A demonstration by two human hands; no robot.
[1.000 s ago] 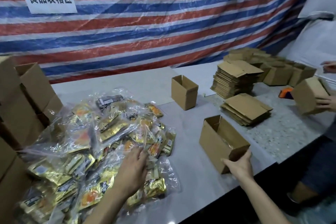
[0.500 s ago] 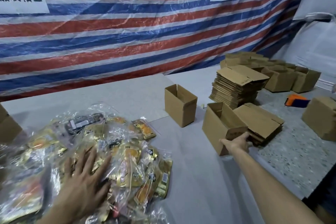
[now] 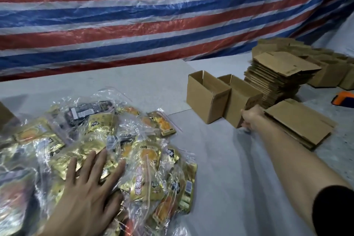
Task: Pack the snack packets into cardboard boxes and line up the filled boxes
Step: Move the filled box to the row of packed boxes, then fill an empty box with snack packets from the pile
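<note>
A red, white and blue striped tarp point(image 3: 153, 25) hung across the whole back of the scene. Below it ran a grey table point(image 3: 220, 188). The snack packets point(image 3: 147, 159), gold and orange and sealed in clear bags, lay in a loose heap on the table's near left part. At far right stood a tall stack of flat cartons point(image 3: 274, 84), with a group of made-up boxes point(image 3: 325, 76) behind it and a low stack of flat cartons point(image 3: 300, 126) in front. Two open boxes stood side by side near the table's middle, their walls touching: the left box point(image 3: 203, 99) stood free, and the right box point(image 3: 237, 105) was held. Both looked empty so far as their insides showed. The right hand point(image 3: 251, 119), arm stretched out from a dark sleeve point(image 3: 333, 210), gripped the near end of the right box with fingers curled round its edge. The left hand point(image 3: 90, 197) lay flat on top of the packets, palm down, fingers spread wide, holding nothing. A small orange object point(image 3: 342, 97) sat at the right edge, too blurred to identify.
</note>
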